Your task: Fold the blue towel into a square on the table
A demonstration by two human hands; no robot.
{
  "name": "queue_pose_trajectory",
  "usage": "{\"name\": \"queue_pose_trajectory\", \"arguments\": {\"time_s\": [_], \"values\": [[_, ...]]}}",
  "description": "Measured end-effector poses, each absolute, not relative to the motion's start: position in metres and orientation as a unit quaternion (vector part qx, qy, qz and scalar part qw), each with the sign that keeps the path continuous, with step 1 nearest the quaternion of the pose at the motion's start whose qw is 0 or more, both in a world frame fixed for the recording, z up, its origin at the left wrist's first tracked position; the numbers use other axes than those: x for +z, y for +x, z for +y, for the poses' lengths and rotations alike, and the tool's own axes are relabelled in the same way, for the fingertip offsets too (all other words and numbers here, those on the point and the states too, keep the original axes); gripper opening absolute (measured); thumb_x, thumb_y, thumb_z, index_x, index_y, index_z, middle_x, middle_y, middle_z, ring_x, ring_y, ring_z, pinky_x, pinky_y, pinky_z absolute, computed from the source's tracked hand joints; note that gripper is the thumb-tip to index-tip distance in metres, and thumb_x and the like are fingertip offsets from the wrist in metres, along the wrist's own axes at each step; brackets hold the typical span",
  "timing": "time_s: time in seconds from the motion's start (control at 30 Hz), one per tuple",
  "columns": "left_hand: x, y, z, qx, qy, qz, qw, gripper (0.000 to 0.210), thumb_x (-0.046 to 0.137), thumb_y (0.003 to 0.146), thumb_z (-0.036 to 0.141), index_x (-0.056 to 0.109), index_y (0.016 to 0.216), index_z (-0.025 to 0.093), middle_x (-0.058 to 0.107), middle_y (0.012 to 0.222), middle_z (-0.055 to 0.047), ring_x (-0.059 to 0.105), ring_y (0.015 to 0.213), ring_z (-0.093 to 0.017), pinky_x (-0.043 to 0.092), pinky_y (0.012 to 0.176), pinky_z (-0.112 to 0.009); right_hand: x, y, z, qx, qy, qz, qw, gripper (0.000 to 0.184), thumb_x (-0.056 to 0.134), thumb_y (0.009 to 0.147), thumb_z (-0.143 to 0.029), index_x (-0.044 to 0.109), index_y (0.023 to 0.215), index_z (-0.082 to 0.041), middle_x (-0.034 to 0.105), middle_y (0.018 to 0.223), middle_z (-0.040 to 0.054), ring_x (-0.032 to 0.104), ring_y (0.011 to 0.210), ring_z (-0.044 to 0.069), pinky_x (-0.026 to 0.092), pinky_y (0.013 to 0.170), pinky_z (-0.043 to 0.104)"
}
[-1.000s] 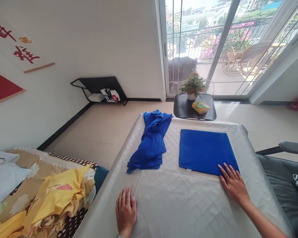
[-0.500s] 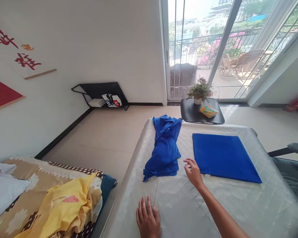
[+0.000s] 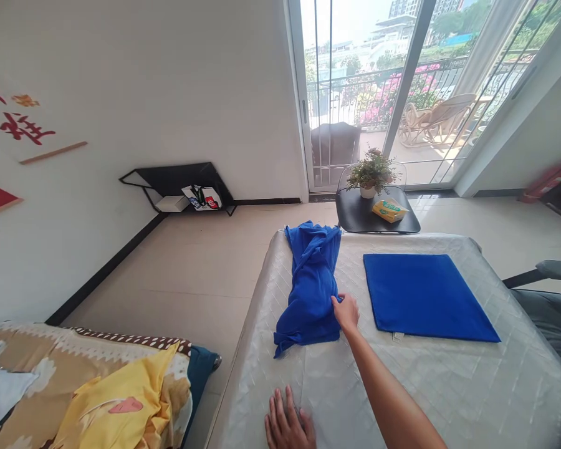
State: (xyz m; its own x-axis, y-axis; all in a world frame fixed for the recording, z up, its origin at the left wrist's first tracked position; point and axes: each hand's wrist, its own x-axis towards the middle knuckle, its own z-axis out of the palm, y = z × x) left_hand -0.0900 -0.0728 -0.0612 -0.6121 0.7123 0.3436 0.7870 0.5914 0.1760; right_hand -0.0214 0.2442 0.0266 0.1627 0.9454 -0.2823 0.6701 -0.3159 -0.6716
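A crumpled blue cloth (image 3: pixel 311 287) lies bunched lengthwise on the left part of the pale quilted surface (image 3: pixel 430 386). At its right edge my right hand (image 3: pixel 346 312) pinches the fabric between thumb and fingers. My left hand (image 3: pixel 290 421) rests flat on the surface near the bottom of the view, fingers stretched out, apart from the cloth. To the right lies a second blue piece (image 3: pixel 430 296), flat and squared off, with a small white tag at its near edge.
Beyond the far edge stands a black chair (image 3: pixel 355 215) bearing a potted plant (image 3: pixel 371 174) and a yellow packet (image 3: pixel 389 211). At lower left, a yellow garment (image 3: pixel 116 405) lies on a patterned cover (image 3: pixel 32 355). A dark armrest (image 3: pixel 558 269) borders the right side.
My right hand has moved left from between the two blue pieces and taken hold of the crumpled cloth's right edge. My left hand stays flat; the view has shifted slightly.
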Motion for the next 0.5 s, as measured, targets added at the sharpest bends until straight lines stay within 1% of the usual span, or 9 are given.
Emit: {"name": "queue_pose_trajectory", "arguments": {"time_s": [0.1, 0.17, 0.27, 0.33, 0.4, 0.43, 0.47, 0.5], "values": [[-0.061, -0.090, -0.072, -0.164, -0.421, -0.884, 0.119, 0.071, 0.051, 0.088, 0.028, 0.032, 0.156, 0.023, 0.050, 0.149, -0.018, 0.046, 0.138, -0.040, 0.043, 0.105, -0.065, 0.030, -0.020, 0.240, 0.348, -0.711, -0.561, 0.243, 0.027, 0.052, 0.088, -0.043, 0.064, 0.098, -0.020, 0.070, 0.101, 0.0144, 0.065, 0.098, 0.030, 0.047, 0.084, 0.040], [-0.061, -0.090, -0.072, -0.161, -0.422, -0.885, 0.114, 0.069, 0.052, 0.088, 0.027, 0.035, 0.155, 0.020, 0.049, 0.150, -0.020, 0.045, 0.139, -0.041, 0.043, 0.105, -0.065, 0.036, -0.018, 0.235, 0.342, -0.687, -0.573, 0.286, 0.024, 0.050, 0.090, -0.041, 0.062, 0.095, -0.021, 0.069, 0.098, 0.0119, 0.064, 0.094, 0.027, 0.047, 0.084, 0.038], [-0.062, -0.092, -0.075, -0.148, -0.429, -0.887, 0.079, 0.065, 0.054, 0.089, 0.030, 0.043, 0.151, 0.015, 0.047, 0.151, -0.023, 0.043, 0.139, -0.043, 0.041, 0.107, -0.066, 0.051, -0.020, 0.219, 0.321, -0.647, -0.594, 0.353, 0.022, 0.049, 0.092, -0.042, 0.059, 0.092, -0.022, 0.066, 0.096, 0.0103, 0.060, 0.092, 0.026, 0.047, 0.088, 0.040], [-0.062, -0.095, -0.078, -0.143, -0.434, -0.888, 0.048, 0.066, 0.056, 0.089, 0.033, 0.042, 0.152, 0.017, 0.046, 0.151, -0.022, 0.044, 0.139, -0.043, 0.040, 0.108, -0.066, 0.065, -0.024, 0.197, 0.310, -0.622, -0.607, 0.386, 0.021, 0.049, 0.092, -0.043, 0.057, 0.087, -0.024, 0.065, 0.092, 0.0085, 0.059, 0.091, 0.026, 0.048, 0.089, 0.043], [-0.060, -0.099, -0.081, -0.144, -0.438, -0.887, 0.036, 0.070, 0.057, 0.089, 0.036, 0.036, 0.154, 0.021, 0.046, 0.152, -0.021, 0.045, 0.138, -0.042, 0.040, 0.108, -0.067, 0.079, -0.028, 0.162, 0.305, -0.588, -0.621, 0.419, 0.018, 0.052, 0.093, -0.041, 0.055, 0.083, -0.026, 0.064, 0.088, 0.0060, 0.060, 0.091, 0.025, 0.050, 0.088, 0.043], [-0.059, -0.101, -0.082, -0.144, -0.439, -0.886, 0.038, 0.072, 0.057, 0.089, 0.037, 0.033, 0.155, 0.022, 0.048, 0.151, -0.020, 0.046, 0.137, -0.042, 0.041, 0.108, -0.067, 0.086, -0.028, 0.140, 0.305, -0.567, -0.630, 0.435, 0.018, 0.052, 0.093, -0.039, 0.055, 0.080, -0.027, 0.065, 0.087, 0.0047, 0.062, 0.090, 0.024, 0.052, 0.086, 0.042], [-0.056, -0.102, -0.082, -0.143, -0.440, -0.885, 0.041, 0.071, 0.056, 0.089, 0.039, 0.033, 0.155, 0.025, 0.051, 0.148, -0.019, 0.048, 0.135, -0.042, 0.043, 0.106, -0.066, 0.092, -0.028, 0.115, 0.305, -0.524, -0.638, 0.474, 0.017, 0.053, 0.093, -0.035, 0.055, 0.079, -0.028, 0.065, 0.085, 0.0038, 0.063, 0.087, 0.023, 0.054, 0.082, 0.041], [-0.054, -0.104, -0.081, -0.140, -0.448, -0.882, 0.036, 0.069, 0.055, 0.090, 0.041, 0.035, 0.154, 0.027, 0.056, 0.144, -0.018, 0.050, 0.133, -0.042, 0.045, 0.104, -0.065, 0.096, -0.028, 0.089, 0.311, -0.487, -0.646, 0.499, 0.015, 0.053, 0.094, -0.031, 0.057, 0.079, -0.029, 0.066, 0.086, 0.0026, 0.065, 0.085, 0.022, 0.056, 0.078, 0.040]]}}
